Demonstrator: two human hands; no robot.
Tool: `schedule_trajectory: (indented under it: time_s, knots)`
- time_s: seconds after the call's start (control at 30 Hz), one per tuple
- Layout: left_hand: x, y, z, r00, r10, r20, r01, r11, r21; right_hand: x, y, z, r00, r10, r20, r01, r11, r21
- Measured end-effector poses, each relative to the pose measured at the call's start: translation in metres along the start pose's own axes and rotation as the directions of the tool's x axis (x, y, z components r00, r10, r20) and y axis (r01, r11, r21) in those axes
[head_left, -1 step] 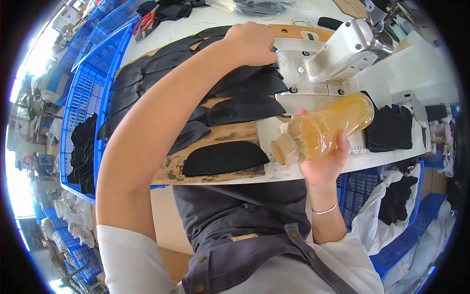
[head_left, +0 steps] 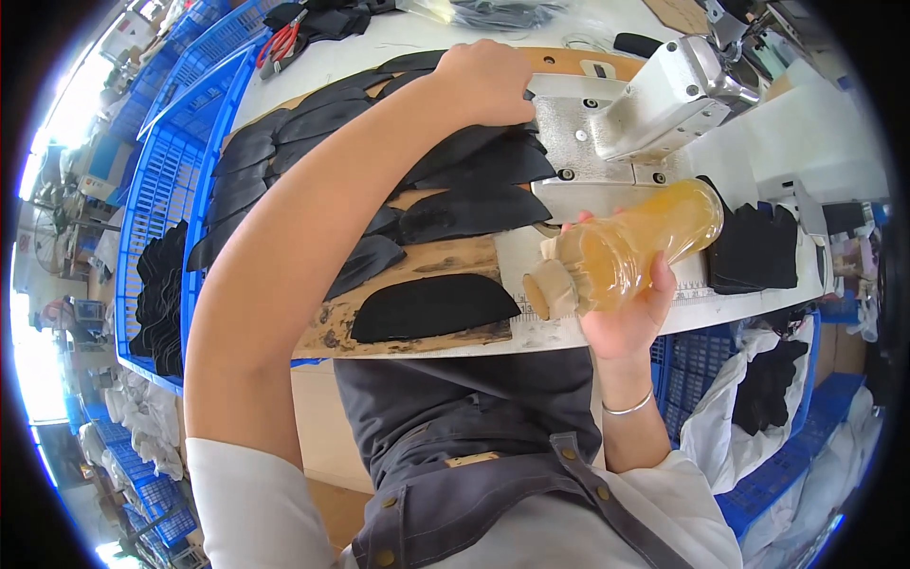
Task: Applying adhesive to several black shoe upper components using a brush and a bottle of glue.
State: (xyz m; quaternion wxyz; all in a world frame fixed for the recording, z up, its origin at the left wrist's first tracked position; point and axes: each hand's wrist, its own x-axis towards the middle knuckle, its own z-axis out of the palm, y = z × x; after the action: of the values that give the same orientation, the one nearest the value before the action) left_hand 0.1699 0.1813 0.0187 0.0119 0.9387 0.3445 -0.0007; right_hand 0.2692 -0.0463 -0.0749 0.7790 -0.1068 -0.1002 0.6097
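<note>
My right hand (head_left: 626,322) is wrapped round a clear plastic bottle (head_left: 654,237) of amber liquid. The bottle lies tilted, its taped neck and tan tip (head_left: 550,290) pointing left and down over the table. My left hand (head_left: 488,81) reaches to the far side, curled knuckles up over overlapping black curved pieces (head_left: 483,156); what its fingers hold, if anything, is hidden. Nearest me, one black half-moon piece (head_left: 436,308) lies alone on the stained wooden board (head_left: 450,254), left of the bottle tip.
A white sewing machine (head_left: 654,104) stands at the back right. Stacked black pieces (head_left: 758,248) sit on the right of the table. At the left is a blue crate (head_left: 171,204) with black pieces (head_left: 163,299). Red-handled cutters (head_left: 282,43) lie at the far left.
</note>
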Motion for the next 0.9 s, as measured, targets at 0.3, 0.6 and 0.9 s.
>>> schedule_trajectory:
  time_s: [0.3, 0.6, 0.9]
  knots:
    - [-0.003, -0.005, 0.009, 0.975, 0.099, -0.197, -0.119, 0.989, -0.092, 0.0, 0.0, 0.001, 0.998, -0.026, 0.057, 0.027, 0.999, -0.019]
    - [-0.015, -0.004, 0.027, 0.86, 0.247, -0.446, -0.303, 0.951, -0.057, -0.001, -0.001, 0.003, 0.999, -0.027, 0.033, 0.029, 0.998, -0.06]
    - [-0.018, 0.007, 0.035, 0.756, 0.306, -0.579, -0.429, 0.899, -0.085, -0.002, -0.001, 0.002, 1.0, 0.008, 0.026, -0.006, 0.996, -0.094]
